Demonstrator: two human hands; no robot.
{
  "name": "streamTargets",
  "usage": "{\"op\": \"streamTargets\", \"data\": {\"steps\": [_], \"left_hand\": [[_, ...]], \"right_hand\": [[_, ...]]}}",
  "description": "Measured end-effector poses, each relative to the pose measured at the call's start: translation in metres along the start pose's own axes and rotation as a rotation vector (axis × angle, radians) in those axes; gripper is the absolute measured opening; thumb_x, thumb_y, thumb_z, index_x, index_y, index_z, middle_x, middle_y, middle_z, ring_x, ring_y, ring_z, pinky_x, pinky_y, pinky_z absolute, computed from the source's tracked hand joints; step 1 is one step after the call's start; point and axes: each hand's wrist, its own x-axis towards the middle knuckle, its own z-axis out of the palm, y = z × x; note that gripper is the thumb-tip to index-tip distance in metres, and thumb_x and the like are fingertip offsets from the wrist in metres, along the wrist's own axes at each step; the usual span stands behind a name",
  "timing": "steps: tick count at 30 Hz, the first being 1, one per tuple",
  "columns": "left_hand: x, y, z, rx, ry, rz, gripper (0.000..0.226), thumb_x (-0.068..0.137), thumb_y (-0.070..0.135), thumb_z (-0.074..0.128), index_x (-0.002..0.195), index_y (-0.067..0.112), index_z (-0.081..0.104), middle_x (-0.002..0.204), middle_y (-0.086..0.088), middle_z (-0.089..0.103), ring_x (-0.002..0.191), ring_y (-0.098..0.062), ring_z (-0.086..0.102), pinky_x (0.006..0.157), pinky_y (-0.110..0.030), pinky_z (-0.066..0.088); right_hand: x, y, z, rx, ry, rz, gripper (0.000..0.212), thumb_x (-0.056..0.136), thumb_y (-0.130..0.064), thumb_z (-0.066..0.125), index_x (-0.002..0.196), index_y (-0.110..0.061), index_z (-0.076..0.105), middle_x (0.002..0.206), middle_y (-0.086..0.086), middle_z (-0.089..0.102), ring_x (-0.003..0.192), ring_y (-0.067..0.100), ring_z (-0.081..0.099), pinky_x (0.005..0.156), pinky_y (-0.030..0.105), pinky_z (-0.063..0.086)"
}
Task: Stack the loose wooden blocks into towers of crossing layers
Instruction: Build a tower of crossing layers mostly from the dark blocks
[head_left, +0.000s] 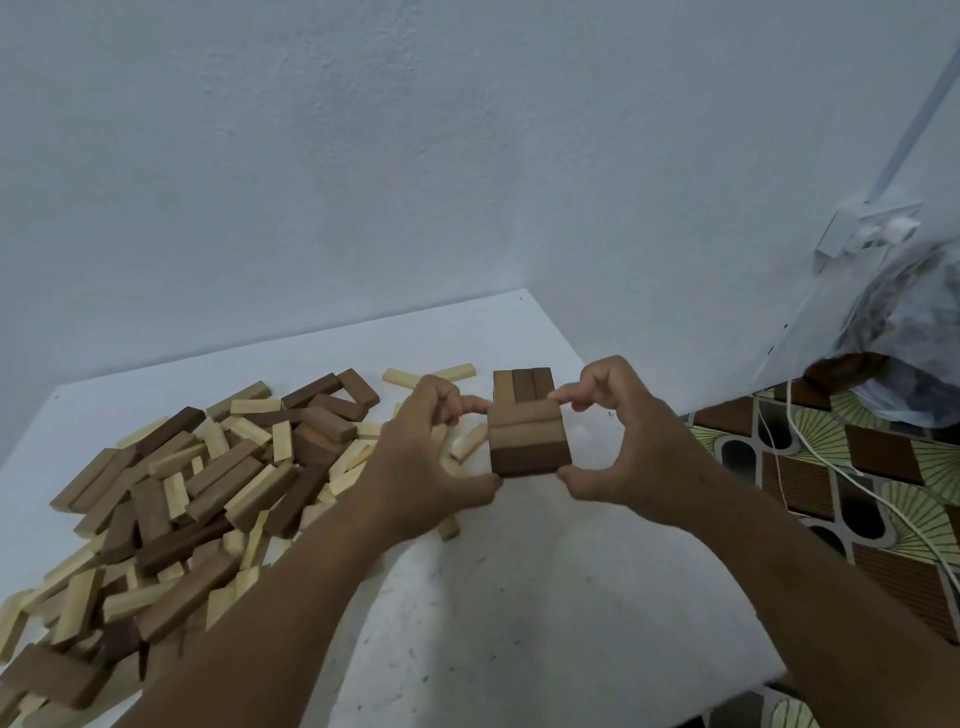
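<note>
A short tower (527, 434) of brown wooden blocks stands on the white table (519, 597), its upper layer lying across the three blocks below it. My left hand (431, 457) pinches the top layer from the left, thumb at the near corner and a fingertip at the far edge. My right hand (623, 441) pinches the same layer from the right in the same way. A big pile of loose light and dark blocks (182, 493) covers the table's left half.
A pale wall rises behind the table. Off the right edge lies a patterned floor (857, 493) with a white cable (831, 457). A wall socket (867, 234) and a plastic bag (904, 332) sit at the upper right.
</note>
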Motion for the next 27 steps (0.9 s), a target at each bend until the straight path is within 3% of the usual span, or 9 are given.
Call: {"op": "streamTargets", "data": {"steps": [2,4,8,14,27], "left_hand": [[0.018,-0.001,0.002,-0.02,0.02,-0.012,0.06,0.061,0.008,0.084,0.092,0.025,0.035,0.114,0.014,0.068,0.101,-0.001,0.058,0.083,-0.016,0.045],[0.034,-0.002,0.004,-0.04,0.02,-0.025,0.06,0.067,-0.002,0.081,0.098,0.02,0.034,0.116,0.011,0.067,0.097,0.009,0.053,0.075,-0.004,0.04],[0.058,-0.006,0.008,-0.039,0.006,-0.023,0.062,0.07,-0.005,0.078,0.104,0.016,0.03,0.121,0.006,0.064,0.091,0.014,0.051,0.071,-0.005,0.043],[0.076,-0.019,0.009,-0.054,-0.04,-0.068,0.062,0.071,-0.005,0.077,0.105,0.018,0.03,0.122,0.004,0.064,0.089,0.016,0.052,0.072,-0.005,0.043],[0.077,-0.023,0.013,-0.047,-0.069,-0.069,0.063,0.072,-0.002,0.077,0.11,0.016,0.031,0.121,0.005,0.062,0.088,0.017,0.051,0.069,-0.004,0.044]], "right_hand": [[0.018,0.005,-0.003,0.003,0.027,-0.003,0.062,0.065,-0.021,0.085,0.101,-0.04,0.037,0.116,-0.021,0.06,0.118,-0.002,0.05,0.082,0.01,0.042],[0.034,0.01,-0.005,0.004,0.042,-0.003,0.062,0.066,-0.019,0.084,0.1,-0.039,0.035,0.117,-0.02,0.061,0.116,0.0,0.051,0.074,0.019,0.044],[0.057,0.024,-0.006,0.003,0.038,0.018,0.062,0.068,-0.019,0.083,0.099,-0.04,0.034,0.12,-0.018,0.061,0.117,0.001,0.05,0.082,0.028,0.047],[0.074,0.038,-0.006,-0.007,-0.01,0.05,0.064,0.068,-0.019,0.083,0.104,-0.034,0.032,0.118,-0.018,0.062,0.116,0.0,0.048,0.083,0.019,0.044],[0.073,0.045,-0.003,-0.038,-0.051,0.067,0.064,0.069,-0.024,0.084,0.108,-0.032,0.033,0.121,-0.017,0.062,0.12,0.007,0.05,0.087,0.016,0.037]]}}
